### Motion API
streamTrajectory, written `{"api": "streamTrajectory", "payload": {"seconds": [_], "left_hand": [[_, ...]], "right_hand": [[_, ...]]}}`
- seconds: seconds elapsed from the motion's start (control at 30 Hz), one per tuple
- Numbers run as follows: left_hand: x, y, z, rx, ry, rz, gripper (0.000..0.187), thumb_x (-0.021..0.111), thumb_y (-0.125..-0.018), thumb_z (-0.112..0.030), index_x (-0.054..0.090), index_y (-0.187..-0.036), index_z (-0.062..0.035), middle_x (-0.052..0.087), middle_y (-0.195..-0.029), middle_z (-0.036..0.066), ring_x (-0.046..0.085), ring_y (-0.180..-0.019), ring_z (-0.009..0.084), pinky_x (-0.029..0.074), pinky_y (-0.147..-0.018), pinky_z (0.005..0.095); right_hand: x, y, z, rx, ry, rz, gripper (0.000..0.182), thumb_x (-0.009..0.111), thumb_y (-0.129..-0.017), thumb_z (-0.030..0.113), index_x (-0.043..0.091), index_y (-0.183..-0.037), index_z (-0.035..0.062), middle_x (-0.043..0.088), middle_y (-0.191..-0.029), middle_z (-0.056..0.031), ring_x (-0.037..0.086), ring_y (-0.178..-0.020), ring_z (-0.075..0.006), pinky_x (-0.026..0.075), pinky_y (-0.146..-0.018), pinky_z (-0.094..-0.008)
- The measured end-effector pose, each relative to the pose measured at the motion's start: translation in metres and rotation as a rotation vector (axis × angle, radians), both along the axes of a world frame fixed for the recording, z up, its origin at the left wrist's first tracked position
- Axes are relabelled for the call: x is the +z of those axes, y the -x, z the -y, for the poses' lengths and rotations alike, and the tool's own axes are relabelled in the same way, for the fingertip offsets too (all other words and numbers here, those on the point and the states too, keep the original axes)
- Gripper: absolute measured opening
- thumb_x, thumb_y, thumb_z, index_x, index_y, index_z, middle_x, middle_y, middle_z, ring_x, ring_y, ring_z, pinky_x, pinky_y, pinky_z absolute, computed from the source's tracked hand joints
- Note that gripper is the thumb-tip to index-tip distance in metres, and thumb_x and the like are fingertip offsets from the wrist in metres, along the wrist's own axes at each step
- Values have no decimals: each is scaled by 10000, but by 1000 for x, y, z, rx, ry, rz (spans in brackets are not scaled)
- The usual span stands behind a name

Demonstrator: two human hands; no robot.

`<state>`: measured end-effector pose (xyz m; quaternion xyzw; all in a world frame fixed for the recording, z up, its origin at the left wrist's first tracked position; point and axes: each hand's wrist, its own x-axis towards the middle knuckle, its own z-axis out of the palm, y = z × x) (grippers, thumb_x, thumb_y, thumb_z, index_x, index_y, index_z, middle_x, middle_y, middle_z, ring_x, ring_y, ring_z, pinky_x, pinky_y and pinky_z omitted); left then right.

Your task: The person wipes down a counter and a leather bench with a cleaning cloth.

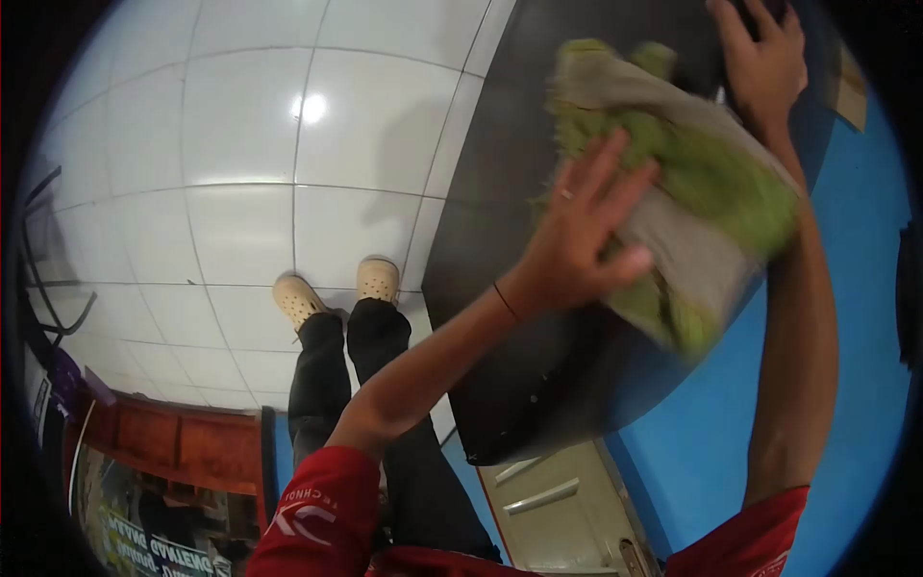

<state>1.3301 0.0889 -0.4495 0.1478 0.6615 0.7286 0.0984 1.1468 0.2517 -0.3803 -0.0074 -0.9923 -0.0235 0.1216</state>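
Note:
My left hand [591, 226] lies palm down on a green and grey cloth [711, 183], its fingers spread and slightly blurred. The cloth is rumpled and rests over the dark, smooth top of a piece of furniture [500, 163]. My right hand [769, 62] is beyond the cloth at the upper right, near the far edge of the dark surface. Its fingers are apart, with their tips partly cut off by the frame's edge. The cloth's right side lies close to my right forearm.
White floor tiles [240, 115] spread out at the left, with my feet in beige clogs [378, 279] beside the furniture. A blue wall [856, 288] stands at the right. A pale panelled door [558, 510] and a red-brown wooden frame [183, 438] appear lower down.

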Motion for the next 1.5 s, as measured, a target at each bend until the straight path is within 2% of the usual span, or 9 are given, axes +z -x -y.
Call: {"api": "streamTrajectory", "payload": {"seconds": [0.17, 0.27, 0.4, 0.5, 0.7, 0.8, 1.03, 1.3, 1.5], "left_hand": [[-259, -61, -11, 84, -142, 612, 534, 457, -946, -183, 324, -1427, 8, 369, -1457, 196, 360, -1344, 320, 243, -1130, 384], [-301, -97, -5, 65, 173, 589, 521, 443, -955, -208, 333, -1424, -9, 376, -1444, 165, 352, -1338, 291, 273, -1108, 354], [-93, -101, 32, -105, 27, 361, 532, 502, -922, -217, 399, -1408, -28, 275, -1510, 193, 272, -1391, 352, 229, -1133, 415], [10, -118, 42, -6, 7, 251, 498, 530, -905, -207, 462, -1361, -21, 260, -1513, 220, 251, -1392, 400, 212, -1133, 464], [-176, -213, 54, 110, -216, 989, 454, 461, -926, -133, 418, -1364, -18, 397, -1405, 250, 362, -1320, 415, 307, -1083, 477], [-246, -266, 44, 134, 304, 851, 406, 463, -908, -66, 456, -1309, -4, 544, -1237, 209, 526, -1161, 312, 423, -974, 399], [59, -269, 102, -104, 134, 380, 728, 595, -843, -451, 392, -1399, -27, 183, -1518, 282, 171, -1409, 440, 172, -1126, 511], [-244, -331, 89, 199, 180, 977, 457, 510, -876, -150, 468, -1300, 15, 473, -1297, 211, 463, -1178, 351, 330, -1048, 438], [-87, -191, 80, -102, -125, 833, 567, 603, -843, -211, 446, -1366, -58, 422, -1371, 243, 410, -1276, 378, 318, -1072, 422]], "right_hand": [[1, 4, 14, -4, 155, 25, 416, 597, -806, 253, 642, -1180, 77, 410, -1385, -302, 322, -1355, -409, 282, -1096, -432], [2, 20, -24, 243, 189, 63, 487, 502, -865, 422, 668, -1151, 64, 387, -1234, -321, 563, -960, -461, 478, -774, -563], [-30, 50, -109, 17, -433, 255, 479, 516, -864, 417, 668, -1149, 63, 383, -1228, -327, 551, -969, -479, 474, -778, -571], [7, 15, -18, 180, 88, 27, 476, 522, -868, 423, 670, -1143, 63, 384, -1226, -324, 544, -968, -484, 475, -778, -571], [-4, 19, -14, 226, 177, 104, 421, 508, -873, 412, 691, -1120, 125, 448, -1203, -245, 568, -955, -421, 490, -794, -523], [-1, 31, -23, 233, 140, 74, 414, 499, -862, 427, 703, -1097, 154, 475, -1170, -213, 575, -946, -401, 471, -818, -537], [-3, 27, -13, 172, 44, 40, 397, 525, -816, 426, 720, -1057, 177, 515, -1130, -214, 574, -959, -394, 470, -793, -529], [-7, 48, -28, 265, 158, 52, 357, 545, -807, 387, 733, -1018, 169, 529, -1182, -189, 588, -937, -381, 476, -773, -518], [-13, 48, -52, 215, -78, 59, 378, 520, -840, 413, 686, -1095, 188, 539, -1205, -163, 565, -1014, -356, 451, -824, -485]]}}
